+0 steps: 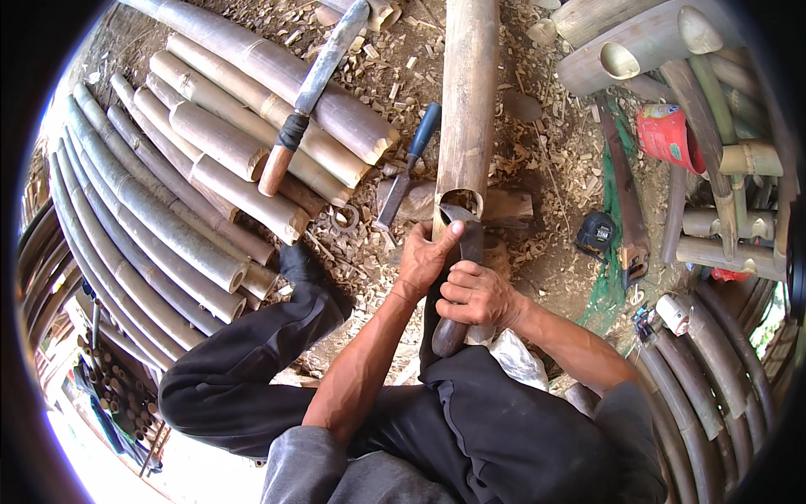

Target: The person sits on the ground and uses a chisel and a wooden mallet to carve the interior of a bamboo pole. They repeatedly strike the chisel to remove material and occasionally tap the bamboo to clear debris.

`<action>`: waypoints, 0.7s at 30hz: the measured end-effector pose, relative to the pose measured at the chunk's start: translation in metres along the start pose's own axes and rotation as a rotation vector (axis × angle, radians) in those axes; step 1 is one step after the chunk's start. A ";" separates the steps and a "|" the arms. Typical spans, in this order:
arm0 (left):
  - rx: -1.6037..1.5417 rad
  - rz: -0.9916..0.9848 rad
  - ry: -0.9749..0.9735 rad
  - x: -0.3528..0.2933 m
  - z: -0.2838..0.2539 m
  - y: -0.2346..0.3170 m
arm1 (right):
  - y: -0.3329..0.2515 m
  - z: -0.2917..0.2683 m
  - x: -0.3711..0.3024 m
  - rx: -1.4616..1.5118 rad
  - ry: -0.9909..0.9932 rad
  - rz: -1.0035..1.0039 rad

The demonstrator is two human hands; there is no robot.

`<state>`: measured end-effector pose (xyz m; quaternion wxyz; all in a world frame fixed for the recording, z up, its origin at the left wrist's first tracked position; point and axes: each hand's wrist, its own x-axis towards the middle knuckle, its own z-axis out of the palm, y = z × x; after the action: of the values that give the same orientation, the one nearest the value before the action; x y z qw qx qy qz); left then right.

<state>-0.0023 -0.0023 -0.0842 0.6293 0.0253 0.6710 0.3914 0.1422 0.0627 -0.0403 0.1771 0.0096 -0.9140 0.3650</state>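
Note:
A long brown bamboo pole (467, 101) runs away from me, its cut near end resting on a wooden block (509, 206). My left hand (424, 256) grips that near end, thumb against the rim. My right hand (474, 294) is closed on the dark wooden handle of a knife (460, 277), whose blade sits in the hollow end of the pole. My legs in dark trousers are folded below.
A stack of cut bamboo lengths (210, 143) lies at left with a machete (312, 92) on top. A blue-handled chisel (410, 164), a handsaw (621, 185), a tape measure (594, 235) and a red container (667, 134) lie on chip-strewn ground. More bamboo is piled at right.

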 end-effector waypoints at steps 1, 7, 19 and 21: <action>0.030 -0.005 0.030 -0.001 0.003 0.000 | 0.001 0.000 -0.004 -0.008 -0.012 0.000; -0.007 0.056 0.076 -0.008 -0.004 0.004 | 0.011 -0.052 0.040 0.682 0.525 0.408; 0.063 -0.098 0.231 0.007 0.024 0.019 | 0.066 -0.068 0.066 0.847 0.994 0.920; 0.056 -0.109 0.236 0.006 0.024 0.022 | 0.075 -0.069 0.066 0.934 0.993 0.939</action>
<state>0.0076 0.0280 -0.0748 0.5654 -0.0395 0.7514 0.3380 0.0906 0.1712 -0.0222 0.3671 -0.4630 -0.3924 0.7049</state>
